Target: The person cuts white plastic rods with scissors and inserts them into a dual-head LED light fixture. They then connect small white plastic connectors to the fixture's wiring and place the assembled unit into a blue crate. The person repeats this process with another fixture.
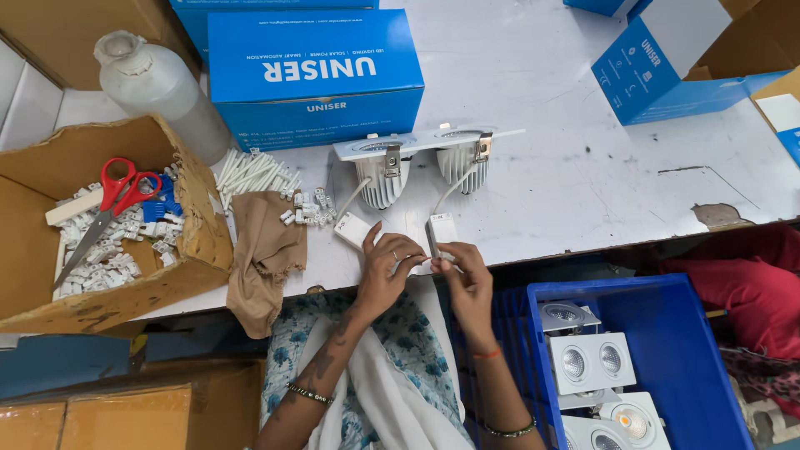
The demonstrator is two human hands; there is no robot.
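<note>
Right hand [467, 279] pinching a small white driver box [442, 233] at its near end, fingers closed on it at table edge. Left hand [385, 271] curling beside it, fingertips meeting the right hand at a tiny white part; cannot tell exactly what is being gripped there, too small. Second driver box [353, 229] lying just left, near the left thumb. Thin white wires running from both boxes up to a white twin spotlight fitting [421, 158] lying face down on the white table [583, 167].

Handling, judged: boxes looking light, rigid plastic, a bit slick; gripping by the flat sides, not the wire. Wires seeming soft and easy to strain. Fitting likely heavier, finned metal bodies, lifting by the frame.

Further out: loose white connectors [304, 210], brown cloth [265, 250], cardboard box [192, 242] holding red scissors [112, 204], plastic bottle [158, 92], blue carton [317, 71], blue crate [667, 333] holding more fittings.
</note>
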